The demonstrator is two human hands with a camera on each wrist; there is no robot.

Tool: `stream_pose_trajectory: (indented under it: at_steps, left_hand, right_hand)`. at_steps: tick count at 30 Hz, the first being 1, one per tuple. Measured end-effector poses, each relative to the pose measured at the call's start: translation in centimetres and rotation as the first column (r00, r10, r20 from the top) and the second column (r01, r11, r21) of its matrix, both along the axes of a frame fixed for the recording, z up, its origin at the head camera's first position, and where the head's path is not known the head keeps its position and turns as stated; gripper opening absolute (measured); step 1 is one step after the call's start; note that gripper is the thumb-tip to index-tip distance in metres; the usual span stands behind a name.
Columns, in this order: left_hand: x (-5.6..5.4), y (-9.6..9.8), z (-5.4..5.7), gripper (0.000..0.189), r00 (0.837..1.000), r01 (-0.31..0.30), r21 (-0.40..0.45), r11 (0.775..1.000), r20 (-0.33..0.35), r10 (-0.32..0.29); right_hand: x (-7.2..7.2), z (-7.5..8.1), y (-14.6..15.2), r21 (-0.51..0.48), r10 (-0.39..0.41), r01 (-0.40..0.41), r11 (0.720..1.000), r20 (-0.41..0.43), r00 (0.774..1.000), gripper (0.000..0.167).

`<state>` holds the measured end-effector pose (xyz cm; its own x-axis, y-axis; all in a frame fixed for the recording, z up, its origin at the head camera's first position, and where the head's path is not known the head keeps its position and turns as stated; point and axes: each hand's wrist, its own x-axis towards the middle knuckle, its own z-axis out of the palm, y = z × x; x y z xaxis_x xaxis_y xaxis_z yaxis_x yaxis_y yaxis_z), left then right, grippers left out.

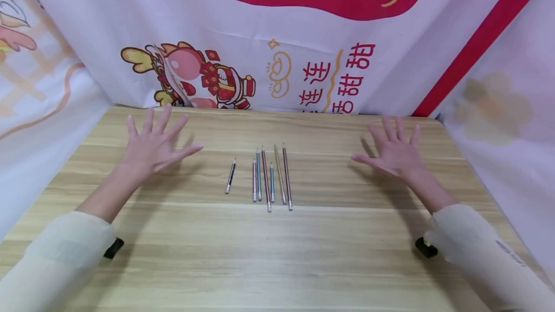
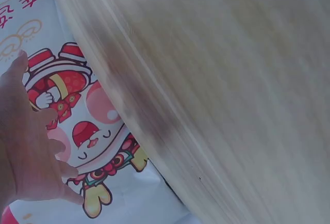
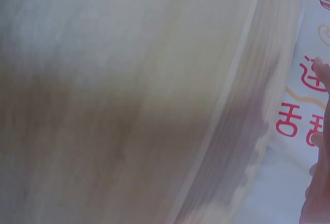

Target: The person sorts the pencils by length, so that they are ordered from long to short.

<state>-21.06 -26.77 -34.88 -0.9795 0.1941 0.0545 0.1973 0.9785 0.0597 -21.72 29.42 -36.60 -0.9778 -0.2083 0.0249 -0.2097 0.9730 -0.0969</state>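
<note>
Pencils [image 1: 265, 177] lie on the table [image 1: 277, 254] between my left hand [image 1: 152, 146] and right hand [image 1: 395, 153], both spread-fingered, apart and gripping nothing; handling seems not yet begun, and touching one would call for reaching inward.

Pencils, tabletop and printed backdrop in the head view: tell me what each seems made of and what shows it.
Pencils: likely painted wood, judging by the slim coloured shafts and narrow points; their pale ends are too small to identify. Tabletop: wood or wood-look laminate, smooth, with long grain bands. Backdrop: probably matte fabric, since it hangs in soft folds.
</note>
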Motion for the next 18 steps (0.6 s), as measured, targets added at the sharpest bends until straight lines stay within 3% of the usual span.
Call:
stream_pose_trajectory:
  at_steps: [11, 18]
  left_hand:
    - [0.0, 1.8, 0.0, 0.099, 0.998, 0.034, -0.011, 0.999, 0.043, -0.034]
    - [0.3, 3.2, 0.0, 0.097, 0.997, 0.064, -0.01, 0.998, 0.053, -0.063]
  right_hand:
    - [0.4, 0.1, -2.2, -0.007, 0.035, -0.035, 0.999, 0.008, 0.999, 0.102]
    - [0.7, -0.1, -3.3, -0.046, 0.055, -0.053, 0.998, 0.055, 0.997, 0.103]
